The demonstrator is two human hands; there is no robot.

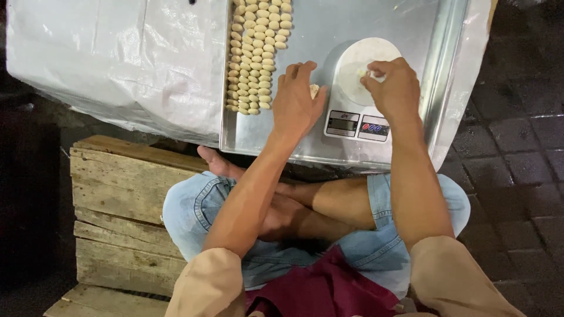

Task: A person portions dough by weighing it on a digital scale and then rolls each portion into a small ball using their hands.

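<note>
Plastic sheet [117,58] covers the area far left of the left hand. Rows of small dough pieces [255,56] lie on the steel tray [305,132], just left of the left hand [296,103], which rests palm down w/ fingers together over a dough piece [315,90] peeking out at its right edge. Right of it, kitchen scale [358,117]; right hand [393,88] hovers over its round plate, fingertips pinching a small dough bit [367,73].

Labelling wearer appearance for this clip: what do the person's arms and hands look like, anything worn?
Both hands are bare: no gloves, rings or watch visible on the left hand or right hand. Forearms are uncovered. Loose beige sleeves are pushed up to about the elbows on both arms, plain with no markings visible.
</note>
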